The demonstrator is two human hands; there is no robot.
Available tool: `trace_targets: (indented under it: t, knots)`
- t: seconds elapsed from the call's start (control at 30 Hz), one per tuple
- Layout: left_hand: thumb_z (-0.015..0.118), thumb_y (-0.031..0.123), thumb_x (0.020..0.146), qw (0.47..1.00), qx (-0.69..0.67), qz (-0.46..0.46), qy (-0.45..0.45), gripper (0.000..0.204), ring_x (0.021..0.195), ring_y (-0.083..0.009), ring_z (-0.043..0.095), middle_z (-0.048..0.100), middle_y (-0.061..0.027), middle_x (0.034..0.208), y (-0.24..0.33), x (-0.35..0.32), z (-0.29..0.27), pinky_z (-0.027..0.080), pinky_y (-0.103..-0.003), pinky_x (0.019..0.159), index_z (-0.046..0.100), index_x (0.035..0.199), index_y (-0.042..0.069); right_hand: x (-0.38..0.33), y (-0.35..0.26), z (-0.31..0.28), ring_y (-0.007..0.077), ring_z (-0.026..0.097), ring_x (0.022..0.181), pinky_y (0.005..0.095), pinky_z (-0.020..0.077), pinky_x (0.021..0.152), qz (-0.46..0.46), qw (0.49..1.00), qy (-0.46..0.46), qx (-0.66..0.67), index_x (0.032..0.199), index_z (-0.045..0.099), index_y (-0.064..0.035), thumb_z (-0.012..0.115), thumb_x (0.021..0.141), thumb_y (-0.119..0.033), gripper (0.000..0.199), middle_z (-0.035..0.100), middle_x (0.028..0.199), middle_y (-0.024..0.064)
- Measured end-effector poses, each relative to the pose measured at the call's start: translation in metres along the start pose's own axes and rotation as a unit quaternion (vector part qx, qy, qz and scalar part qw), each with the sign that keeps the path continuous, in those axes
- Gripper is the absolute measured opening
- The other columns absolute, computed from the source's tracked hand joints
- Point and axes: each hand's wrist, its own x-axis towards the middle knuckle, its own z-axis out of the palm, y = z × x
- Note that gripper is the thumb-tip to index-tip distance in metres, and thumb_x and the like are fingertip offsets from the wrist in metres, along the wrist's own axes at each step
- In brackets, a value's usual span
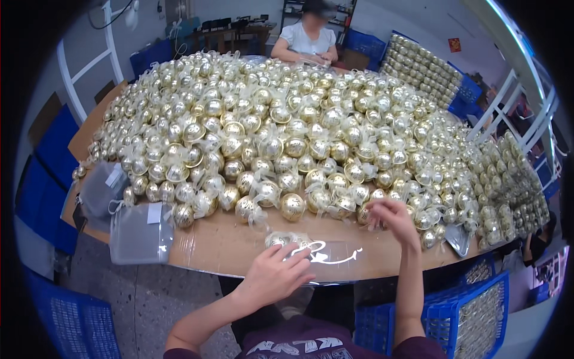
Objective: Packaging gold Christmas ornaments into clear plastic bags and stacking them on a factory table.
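A large heap of shiny gold balls (293, 207) covers the table, many with dark markings and pale gauzy ribbons or bags. My left hand (272, 274) is low over the near table edge. Its fingers are stretched out beside a couple of balls in pale wrapping (286, 239); whether they touch these is hidden. My right hand (391, 220) is raised at the front of the heap, with loosely bent fingers apart and no object visible in them. Between the hands, a clear plastic sheet (335, 254) reflects bright light on the tabletop.
Grey translucent plastic boxes (142, 236) sit at the table's left corner. A metallic tray (459, 239) lies at the right front. Blue crates (472, 317) filled with balls stand low right. Stacked balls (421, 69) rise behind. Across the table sits another person (308, 42).
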Motion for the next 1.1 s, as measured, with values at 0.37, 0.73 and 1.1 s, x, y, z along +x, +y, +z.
trace_targets:
  t: [0.37,0.73,1.1]
  knots:
    - [0.069,0.024,0.079,0.997,-0.024,-0.002,0.078,0.014,0.064,-0.0165,0.059,0.059,0.0018,0.068,-0.009,0.029,0.020,0.046,-0.030,0.053,0.062,0.074,0.013,0.184,-0.066,-0.009,0.0327,0.047,0.116,0.0436,0.0380,0.101,-0.047,0.652,0.045,-0.755,0.126,0.048,-0.0125,0.069,0.069,-0.005,0.062,0.053,0.122,0.0133]
    - [0.071,0.024,0.076,0.995,-0.035,-0.020,0.089,0.018,0.061,-0.0189,0.057,0.058,0.0002,0.066,-0.011,0.024,0.017,0.045,-0.032,0.053,0.059,0.070,0.012,0.019,-0.057,0.000,0.0132,0.055,0.098,0.0264,0.0480,0.083,-0.115,0.991,0.064,-0.002,0.128,0.048,-0.0065,0.077,0.071,-0.005,0.064,0.046,0.122,0.0047]
    - [0.072,0.025,0.076,0.995,-0.016,-0.020,0.099,0.021,0.061,-0.0176,0.056,0.056,0.0012,0.064,-0.005,0.023,0.020,0.045,-0.030,0.052,0.057,0.067,0.013,0.080,-0.013,-0.040,0.0315,0.051,0.101,0.0430,0.0374,0.092,-0.217,0.700,0.327,-0.596,0.109,0.062,-0.0045,0.074,0.074,-0.033,0.046,0.060,0.111,0.0152]
